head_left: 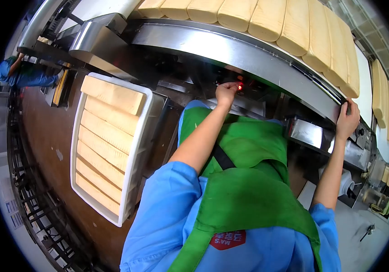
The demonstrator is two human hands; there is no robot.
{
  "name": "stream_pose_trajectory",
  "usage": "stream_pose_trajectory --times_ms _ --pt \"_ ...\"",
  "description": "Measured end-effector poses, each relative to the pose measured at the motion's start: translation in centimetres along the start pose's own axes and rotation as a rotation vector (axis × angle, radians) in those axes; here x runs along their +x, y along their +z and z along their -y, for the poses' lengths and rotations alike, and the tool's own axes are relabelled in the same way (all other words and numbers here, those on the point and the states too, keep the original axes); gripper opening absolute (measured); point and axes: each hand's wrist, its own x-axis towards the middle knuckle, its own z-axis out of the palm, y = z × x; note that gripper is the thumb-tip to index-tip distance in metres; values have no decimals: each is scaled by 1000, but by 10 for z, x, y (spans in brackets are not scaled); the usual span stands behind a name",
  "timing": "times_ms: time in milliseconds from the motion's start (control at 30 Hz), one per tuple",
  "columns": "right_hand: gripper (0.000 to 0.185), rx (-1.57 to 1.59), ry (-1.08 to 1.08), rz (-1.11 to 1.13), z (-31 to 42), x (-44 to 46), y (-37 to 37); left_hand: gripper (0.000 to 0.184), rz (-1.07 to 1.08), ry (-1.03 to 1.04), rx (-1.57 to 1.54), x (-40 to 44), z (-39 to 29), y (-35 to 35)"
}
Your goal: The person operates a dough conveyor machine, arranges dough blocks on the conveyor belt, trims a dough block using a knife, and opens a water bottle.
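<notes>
My left hand [226, 94] reaches under the front of the steel conveyor [230, 50]. Its fingers are pinched together at a small red-lit switch [240, 86], whose exact shape is hard to make out. My right hand [347, 119] is at the conveyor's right end, its fingers curled over the edge beside a dark fitting. Just above that hand lies the end of a long, pale yellow bread-like loaf [346, 68]. Several similar loaves [267, 18] lie side by side along the conveyor.
A white crate [74, 154] on the left holds several of the same loaves. More loaves [380, 99] lie at the far right. A steel housing [97, 43] stands above the crate. Another person in blue [33, 75] is at the far left, on the brown floor [44, 131].
</notes>
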Motion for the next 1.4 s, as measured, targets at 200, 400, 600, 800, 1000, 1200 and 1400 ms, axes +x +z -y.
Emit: stream_pose_trajectory --times_ms 200,400,600,800,1000,1200,1400 --pt "17 12 -2 -24 2 0 0 16 68 72 77 -4 3 28" --pt "16 20 15 -28 3 0 -1 21 97 108 204 -15 -8 44" --pt "15 14 -16 -37 5 0 -2 33 155 39 335 -14 -17 50" --pt "13 92 39 -74 13 4 -5 44 106 198 533 -8 -8 44" --pt "11 354 156 21 -10 30 -21 34 351 74 137 -16 4 -28" --pt "47 -112 181 -88 -152 106 -14 30 236 1 290 -38 7 -122" --pt "52 -308 280 63 -164 102 -14 34 231 -118 77 -48 21 -127"
